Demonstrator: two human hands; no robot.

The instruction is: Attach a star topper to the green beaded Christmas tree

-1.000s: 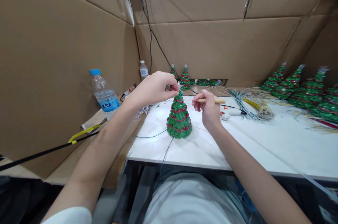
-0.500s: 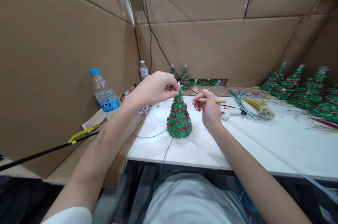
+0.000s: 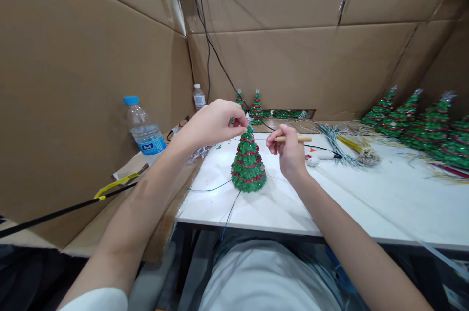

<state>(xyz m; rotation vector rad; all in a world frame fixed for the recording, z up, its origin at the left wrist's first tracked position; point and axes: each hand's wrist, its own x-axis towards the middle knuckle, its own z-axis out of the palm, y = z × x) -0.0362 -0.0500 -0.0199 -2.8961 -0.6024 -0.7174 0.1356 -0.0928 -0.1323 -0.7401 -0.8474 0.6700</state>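
Observation:
A small green beaded Christmas tree [image 3: 248,166] with red garland rings stands on the white table [image 3: 330,203] in front of me. My left hand [image 3: 214,124] pinches at the tree's tip, its fingers closed there. My right hand [image 3: 289,150] is closed round a thin wooden-handled tool [image 3: 297,139], held level just right of the treetop, with a fine wire running from it toward the tip. Thin dark wires trail from the tree's base over the table's front edge.
A water bottle [image 3: 143,127] stands at the left on cardboard and a smaller bottle [image 3: 199,96] farther back. Finished trees [image 3: 421,122] line the right; two more trees [image 3: 256,107] stand at the back. A wire bundle [image 3: 346,144] lies right of my hand. Cardboard walls enclose the table.

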